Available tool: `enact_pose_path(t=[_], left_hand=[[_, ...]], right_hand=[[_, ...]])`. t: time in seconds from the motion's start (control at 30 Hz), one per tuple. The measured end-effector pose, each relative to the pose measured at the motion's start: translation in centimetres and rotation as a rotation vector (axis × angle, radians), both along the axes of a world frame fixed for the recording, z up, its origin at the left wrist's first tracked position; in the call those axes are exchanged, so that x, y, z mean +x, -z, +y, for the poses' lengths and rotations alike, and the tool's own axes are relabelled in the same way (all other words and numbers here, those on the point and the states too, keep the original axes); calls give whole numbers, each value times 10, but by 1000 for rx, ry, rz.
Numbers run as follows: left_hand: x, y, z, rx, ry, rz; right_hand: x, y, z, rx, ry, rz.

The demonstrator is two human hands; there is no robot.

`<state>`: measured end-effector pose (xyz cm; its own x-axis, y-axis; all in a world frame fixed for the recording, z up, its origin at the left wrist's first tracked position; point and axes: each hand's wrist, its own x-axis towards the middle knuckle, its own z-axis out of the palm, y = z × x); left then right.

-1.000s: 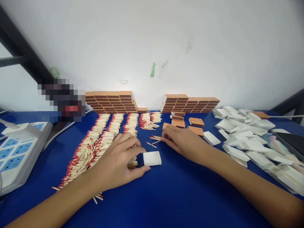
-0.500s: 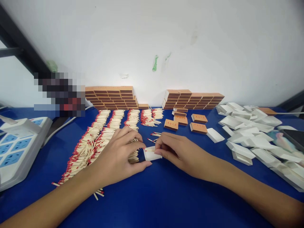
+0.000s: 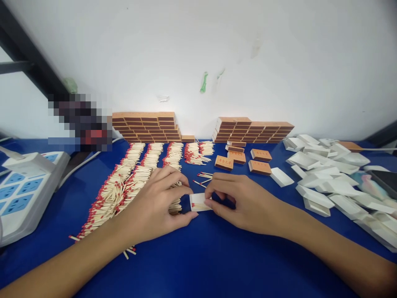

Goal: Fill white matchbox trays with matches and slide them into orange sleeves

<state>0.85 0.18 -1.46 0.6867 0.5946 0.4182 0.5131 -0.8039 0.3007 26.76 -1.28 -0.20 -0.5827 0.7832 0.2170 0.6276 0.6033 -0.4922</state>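
Note:
A white matchbox tray (image 3: 197,198) lies on the blue table in front of me. My left hand (image 3: 164,196) grips its left end between thumb and fingers. In the tray, along its near side, are a couple of red-tipped matches (image 3: 196,205). My right hand (image 3: 231,198) bends over the right end, thumb and forefinger pinched on the matches' plain ends; the fingertips partly hide them. Just beyond the tray a few loose matches (image 3: 203,179) are scattered. Long rows of matches (image 3: 114,190) spread to the left, partly behind my left hand.
Stacked matchboxes stand against the wall at left (image 3: 149,124) and right (image 3: 251,130). Several single matchboxes (image 3: 259,167) lie nearer. White empty trays (image 3: 322,174) are heaped at right, beside a dark device (image 3: 384,182). A power strip (image 3: 27,194) sits at far left.
The matches in the tray now lie along its near side; earlier, one pinched match was held over the tray's middle. My right hand has shifted slightly right, while my left stays at the tray.

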Motion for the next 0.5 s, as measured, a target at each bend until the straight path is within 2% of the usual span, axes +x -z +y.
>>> enact_pose_path(t=[0.17, 0.3, 0.5], left_hand=[[0, -2, -2, -12, 19, -6], [1, -2, -3, -15, 23, -7], [2, -2, -5, -21, 35, -8]], right_hand=[[-3, 15, 11, 46, 198, 40], [-4, 20, 16, 1, 227, 47], [1, 22, 19, 45, 253, -68]])
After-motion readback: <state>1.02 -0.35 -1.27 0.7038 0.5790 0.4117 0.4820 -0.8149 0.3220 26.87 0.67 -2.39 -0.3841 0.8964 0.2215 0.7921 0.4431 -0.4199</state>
